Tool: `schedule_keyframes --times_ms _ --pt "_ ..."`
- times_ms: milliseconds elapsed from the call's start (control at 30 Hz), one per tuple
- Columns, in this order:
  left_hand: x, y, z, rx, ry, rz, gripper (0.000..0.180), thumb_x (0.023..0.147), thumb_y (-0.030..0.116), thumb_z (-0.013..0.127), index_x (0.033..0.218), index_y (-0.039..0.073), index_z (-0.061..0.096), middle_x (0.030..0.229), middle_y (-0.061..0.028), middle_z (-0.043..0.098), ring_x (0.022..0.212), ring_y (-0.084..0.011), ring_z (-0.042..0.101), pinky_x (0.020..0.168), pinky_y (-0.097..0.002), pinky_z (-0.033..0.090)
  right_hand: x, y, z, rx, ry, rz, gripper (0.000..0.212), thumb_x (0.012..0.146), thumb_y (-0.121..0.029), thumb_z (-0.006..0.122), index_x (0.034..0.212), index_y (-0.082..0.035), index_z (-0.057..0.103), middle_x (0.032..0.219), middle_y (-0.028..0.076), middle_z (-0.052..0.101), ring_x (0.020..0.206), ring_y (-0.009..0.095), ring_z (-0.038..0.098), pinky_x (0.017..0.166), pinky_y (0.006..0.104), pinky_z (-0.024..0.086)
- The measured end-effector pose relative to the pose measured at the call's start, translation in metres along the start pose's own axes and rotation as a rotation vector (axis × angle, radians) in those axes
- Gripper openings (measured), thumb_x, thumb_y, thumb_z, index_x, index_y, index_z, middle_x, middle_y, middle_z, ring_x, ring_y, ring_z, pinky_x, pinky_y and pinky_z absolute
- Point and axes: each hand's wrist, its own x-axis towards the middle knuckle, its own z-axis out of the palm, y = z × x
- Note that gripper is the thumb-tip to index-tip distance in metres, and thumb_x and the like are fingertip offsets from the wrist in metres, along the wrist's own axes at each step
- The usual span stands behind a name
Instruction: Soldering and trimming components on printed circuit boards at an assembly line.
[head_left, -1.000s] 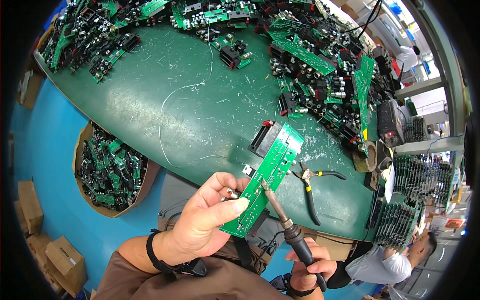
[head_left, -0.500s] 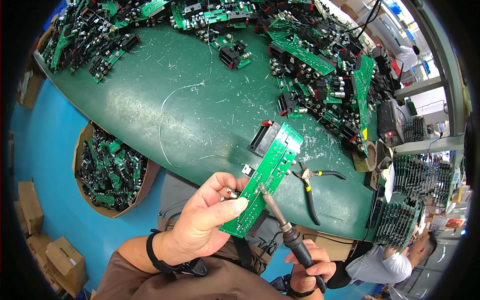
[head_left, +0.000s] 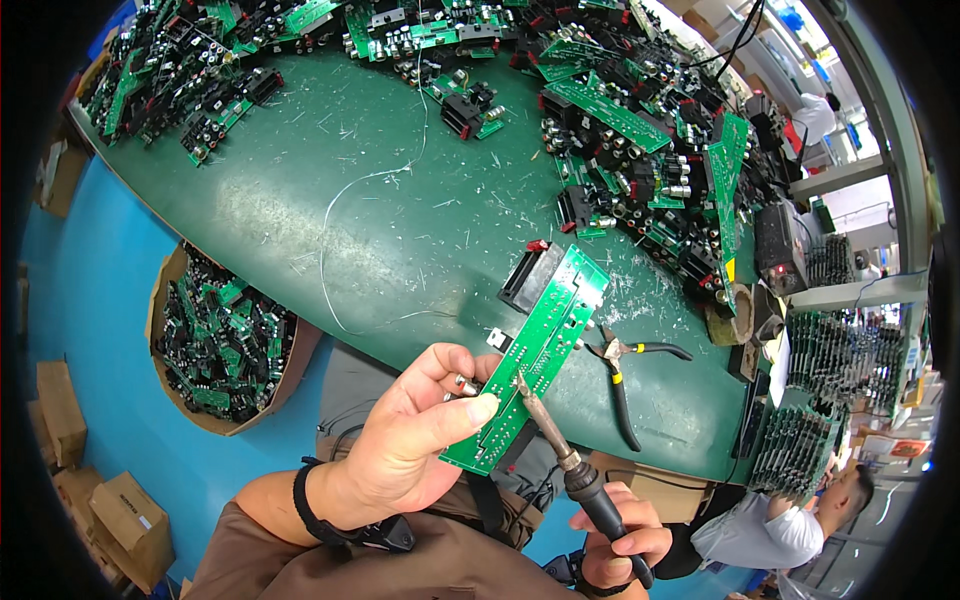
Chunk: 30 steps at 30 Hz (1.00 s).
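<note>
Soldering iron [head_left: 572, 462] is in the right hand [head_left: 640, 540], whose grip is closed around its handle. Its tip touches, or almost touches, the green circuit board [head_left: 545, 340]. The left hand [head_left: 425, 430] has its grip clamped on this board, above the bench [head_left: 400, 240] edge, near wire cutters [head_left: 612, 350].

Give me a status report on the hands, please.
Left hand gripping long green circuit board. Right hand holding black-handled soldering iron, tip at board. Metal pliers with black handles lying nearby, not blocking.

No legible text or numbers anywhere.
</note>
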Motion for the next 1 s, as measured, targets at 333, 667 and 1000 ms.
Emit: schedule_keyframes --times_ms 333,667,1000 --pt "0.0001 -0.0008 -0.0021 -0.016 -0.017 0.004 0.024 0.086 -0.004 0.053 0.105 0.009 0.046 0.112 -0.006 0.052 0.103 -0.0177 0.055 0.082 -0.0345 0.051 -0.0017 -0.0005 -0.0001 0.011 -0.014 0.023 0.021 0.09 -0.034 0.055 0.089 -0.015 0.046 0.077 0.006 0.056 0.061 0.022 0.062 0.062 0.0354 0.044" --pt "0.001 -0.0026 -0.0026 -0.002 -0.031 0.024 0.024 0.086 -0.004 0.053 0.104 0.009 0.045 0.113 -0.0076 0.05 0.102 -0.0161 0.054 0.084 -0.0318 0.049 -0.0018 -0.0024 -0.0006 -0.012 -0.001 0.028 0.02 0.09 -0.034 0.054 0.088 -0.016 0.045 0.076 0.006 0.057 0.061 0.022 0.062 0.063 0.036 0.044" --pt "0.0012 -0.0034 -0.0004 0.239 -0.018 0.186 0.025 0.086 -0.003 0.054 0.103 0.008 0.04 0.112 -0.009 0.048 0.1 -0.0151 0.053 0.084 -0.0309 0.048 -0.0045 -0.0018 -0.0016 0.003 0.035 -0.005 0.025 0.09 -0.039 0.053 0.089 -0.016 0.044 0.078 0.006 0.056 0.06 0.022 0.061 0.062 0.0349 0.042"
